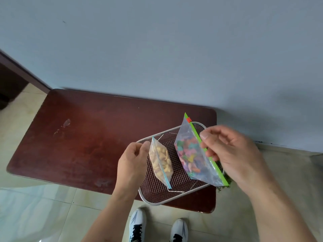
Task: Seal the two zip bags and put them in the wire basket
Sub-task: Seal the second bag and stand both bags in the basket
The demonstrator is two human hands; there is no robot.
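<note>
Small bag (161, 159) of yellow snacks, blue strip; large bag (194, 154) of coloured pieces, green strip, red slider at 12 o'clock. Both hang above wire basket (174, 198). Left hand (132, 159) pinches small bag's edge; right hand (230, 151) pinches green strip. Basket at 4 o'clock on dark red table (78, 137); pale wall, tiled floor.

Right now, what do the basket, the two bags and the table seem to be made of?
Wire basket: shiny silver metal, likely steel, with a fine mesh floor and a solid rim.
Small bag in the left hand and large bag in the right hand: thin clear plastic film, since the contents show through; blue and green zip strips.
Table: dark reddish-brown, glossy, worn patches; possibly lacquered wood or laminate.
</note>
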